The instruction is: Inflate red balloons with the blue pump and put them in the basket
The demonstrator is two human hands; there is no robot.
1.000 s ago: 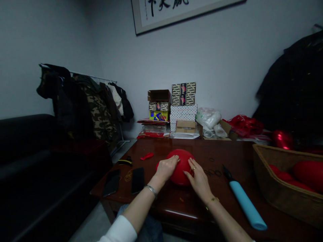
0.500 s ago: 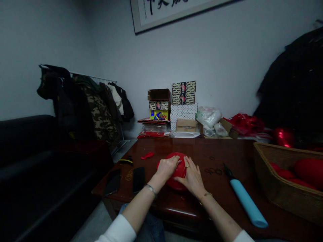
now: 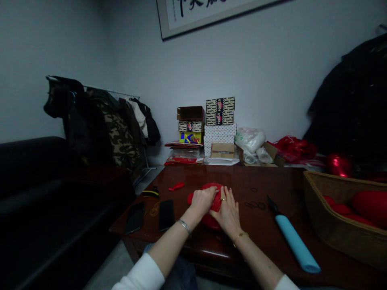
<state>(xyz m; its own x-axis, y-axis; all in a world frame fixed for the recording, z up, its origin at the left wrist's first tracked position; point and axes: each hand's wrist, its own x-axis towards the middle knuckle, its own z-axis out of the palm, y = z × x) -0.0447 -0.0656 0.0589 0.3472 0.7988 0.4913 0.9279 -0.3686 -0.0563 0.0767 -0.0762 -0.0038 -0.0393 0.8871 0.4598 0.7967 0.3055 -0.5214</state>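
Note:
A red balloon (image 3: 212, 222) rests on the dark wooden table, partly covered by my two hands. My left hand (image 3: 203, 201) is closed on its upper left part, and a small red bulge shows beside the knuckles. Across its right side lies my right hand (image 3: 229, 209), fingers long and close together, thumb reaching toward my left hand, holding the balloon from that side. What my left fingertips pinch is hidden. A flat red balloon (image 3: 176, 186) lies farther back on the left. To the right is a blue hand pump (image 3: 294, 241) with a black nozzle.
Two dark phones (image 3: 166, 215) and a yellow-black object (image 3: 150, 193) lie left. Black rings (image 3: 255, 205) lie right of my hands. A wicker basket (image 3: 332, 217) with red balloons stands at the right. Stacked boxes (image 3: 220, 135) and plastic bags (image 3: 250, 139) line the wall.
A small red bulge of the balloon now sticks out farther left of my left hand. Both hands keep their hold, with only slight shifts of the wrists and forearms.

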